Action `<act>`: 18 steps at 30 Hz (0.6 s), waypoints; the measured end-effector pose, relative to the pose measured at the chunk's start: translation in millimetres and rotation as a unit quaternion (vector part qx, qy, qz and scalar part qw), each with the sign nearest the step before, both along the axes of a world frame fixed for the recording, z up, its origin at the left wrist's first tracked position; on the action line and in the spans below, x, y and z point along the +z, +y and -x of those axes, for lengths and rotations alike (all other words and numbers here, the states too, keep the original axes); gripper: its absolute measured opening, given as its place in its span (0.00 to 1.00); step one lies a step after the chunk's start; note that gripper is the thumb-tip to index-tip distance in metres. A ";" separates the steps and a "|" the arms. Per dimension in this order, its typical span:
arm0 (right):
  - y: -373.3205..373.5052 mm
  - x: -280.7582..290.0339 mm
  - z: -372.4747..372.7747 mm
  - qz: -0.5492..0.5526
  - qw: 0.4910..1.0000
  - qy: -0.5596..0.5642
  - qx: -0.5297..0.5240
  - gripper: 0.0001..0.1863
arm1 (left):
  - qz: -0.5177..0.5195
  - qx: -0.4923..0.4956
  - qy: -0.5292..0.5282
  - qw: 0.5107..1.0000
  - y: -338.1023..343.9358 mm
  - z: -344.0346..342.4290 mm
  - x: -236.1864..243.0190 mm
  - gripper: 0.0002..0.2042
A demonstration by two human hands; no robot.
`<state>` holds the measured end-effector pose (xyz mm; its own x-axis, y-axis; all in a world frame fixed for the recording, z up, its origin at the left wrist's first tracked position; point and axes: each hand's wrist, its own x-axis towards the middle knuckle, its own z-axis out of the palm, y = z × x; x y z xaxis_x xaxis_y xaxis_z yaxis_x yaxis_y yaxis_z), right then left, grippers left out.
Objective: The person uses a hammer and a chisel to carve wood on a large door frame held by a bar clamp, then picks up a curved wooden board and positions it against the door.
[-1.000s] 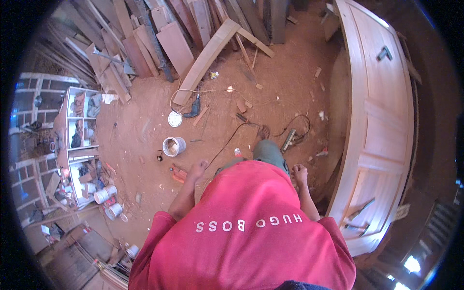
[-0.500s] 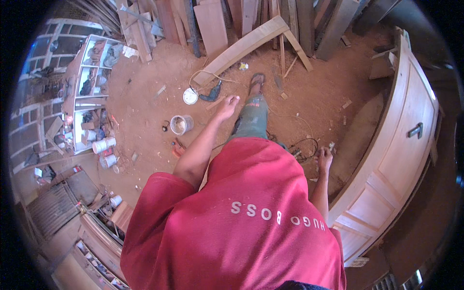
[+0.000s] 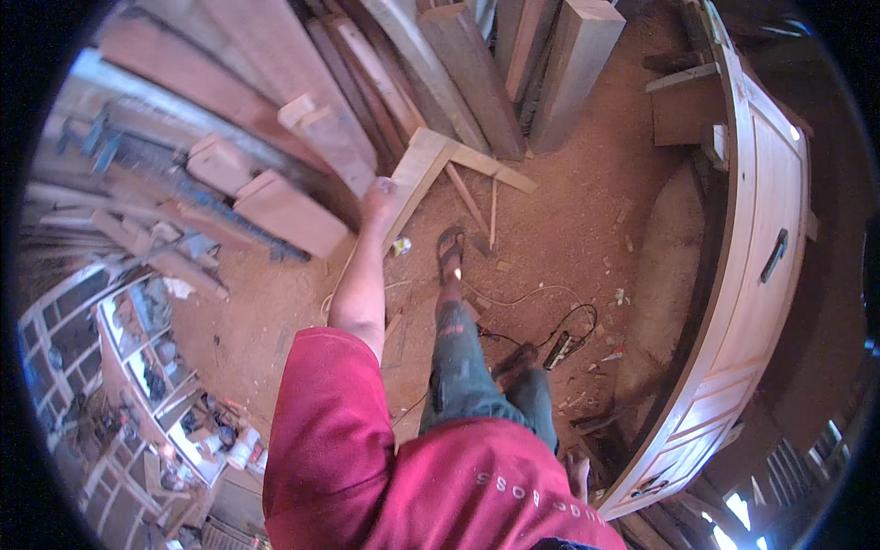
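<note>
My left hand (image 3: 379,194) reaches forward, in line with the side of an angled wooden frame (image 3: 417,179) that stands on the floor. The hand is blurred and its fingers are turned away, so neither their shape nor any contact with the frame can be made out. Low on the right, my right hand (image 3: 577,472) shows only in part past my red shirt. It is nearest to a panelled wooden door (image 3: 701,376) lying on its long side, which carries a dark handle (image 3: 775,256). What the right fingers do is hidden.
Planks and thick beams (image 3: 573,78) lean at the back. A pale cable (image 3: 541,291) crosses the dusty floor by my sandalled foot (image 3: 451,249), and a dark tool (image 3: 557,350) lies near my other foot. White-framed shelving (image 3: 147,367) with clutter stands at the left.
I have stepped forward and turned left, so the angled frame and leaning planks are nearer. My left arm has stretched forward. My right hand has dropped back beside my shirt.
</note>
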<state>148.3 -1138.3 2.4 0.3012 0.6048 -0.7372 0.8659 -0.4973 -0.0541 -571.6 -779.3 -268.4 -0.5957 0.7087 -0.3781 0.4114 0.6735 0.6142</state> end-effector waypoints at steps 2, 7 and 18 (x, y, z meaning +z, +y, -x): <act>-29.6 22.0 -0.7 0.008 0.995 -0.095 0.038 0.21 | 0.024 0.009 -0.027 0.999 49.7 20.9 -31.3 0.13; 5.9 21.7 26.0 0.033 0.992 0.005 -0.125 0.16 | 0.107 -0.092 0.017 0.990 112.4 57.3 -122.3 0.21; 101.6 -3.4 140.9 -0.025 0.957 0.114 -0.264 0.13 | -0.007 -0.293 0.017 0.956 13.6 -39.2 -69.4 0.10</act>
